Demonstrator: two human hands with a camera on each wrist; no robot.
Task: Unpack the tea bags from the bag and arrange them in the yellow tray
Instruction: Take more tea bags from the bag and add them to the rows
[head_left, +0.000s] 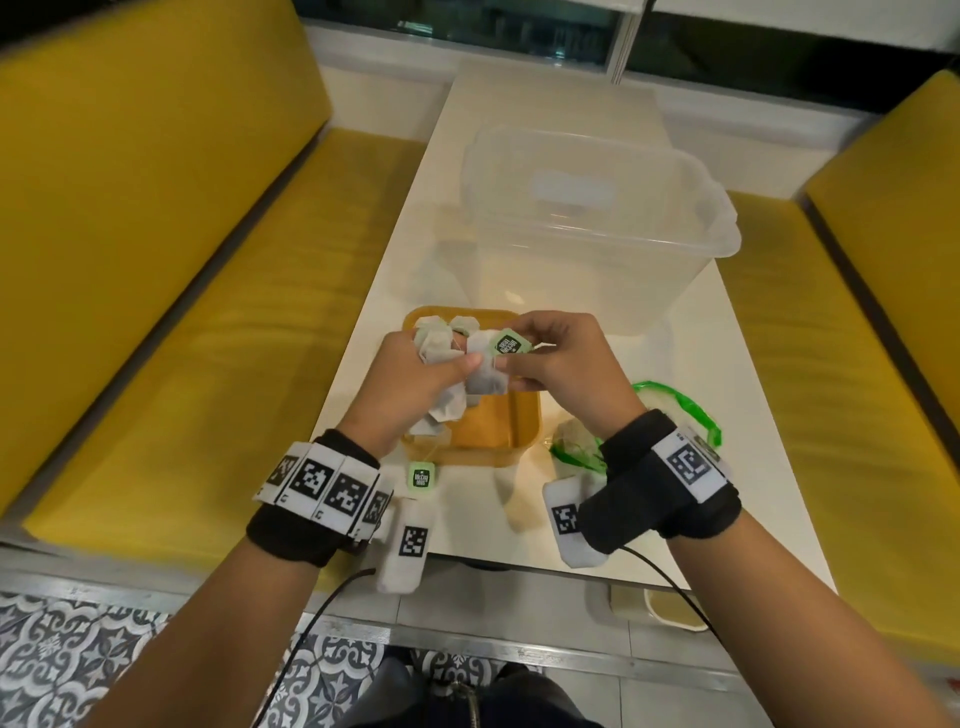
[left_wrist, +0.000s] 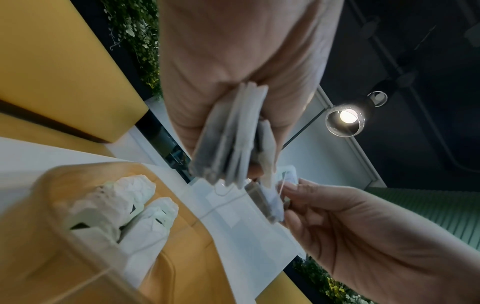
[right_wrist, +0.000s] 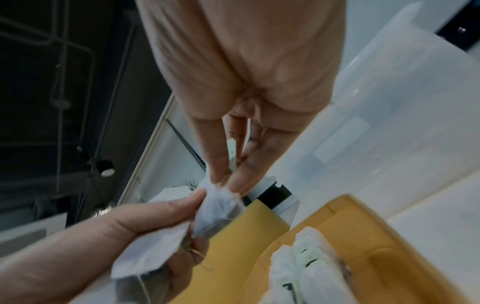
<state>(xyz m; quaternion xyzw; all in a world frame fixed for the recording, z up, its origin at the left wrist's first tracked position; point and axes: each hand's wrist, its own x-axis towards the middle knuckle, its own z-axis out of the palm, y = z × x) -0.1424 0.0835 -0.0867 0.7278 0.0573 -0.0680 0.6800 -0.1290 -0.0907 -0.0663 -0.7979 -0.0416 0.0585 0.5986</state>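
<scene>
Hands sit together over the near half of the small square yellow plastic tray (head_left: 524, 431). My left hand (head_left: 410, 387) grips a bunch of white paper tea bags (head_left: 441, 405), fingers curled round them; the left wrist view shows them stacked edge-on in the fist. One green paper tag (head_left: 422, 477) hangs from the bunch on its string, below the tray's near rim at 6 o'clock. My right hand (head_left: 561, 358) pinches a single white tea bag (head_left: 485, 382) at its top between thumb and fingertips (right_wrist: 240, 181), with that bag's green label (head_left: 511, 345) folded against the fingers. This bag touches the bunch at my left thumb. Both hands hold, neither is slack.

At 3 o'clock of the tray, just beside my right wrist, lies the crumpled clear bag with green edging (head_left: 670, 410) on the white tabletop (head_left: 753, 467); pale contents show inside, kind unclear.

Inside the tray, at its far 12 o'clock end, a row of white tea bags (left_wrist: 122, 207) stands side by side; wrist views show at least two.

Beyond the tray at 1 o'clock stands a large clear plastic storage tub (head_left: 597, 208). Yellow cushioned benches (head_left: 156, 260) flank the table at 9 and 3 o'clock.
</scene>
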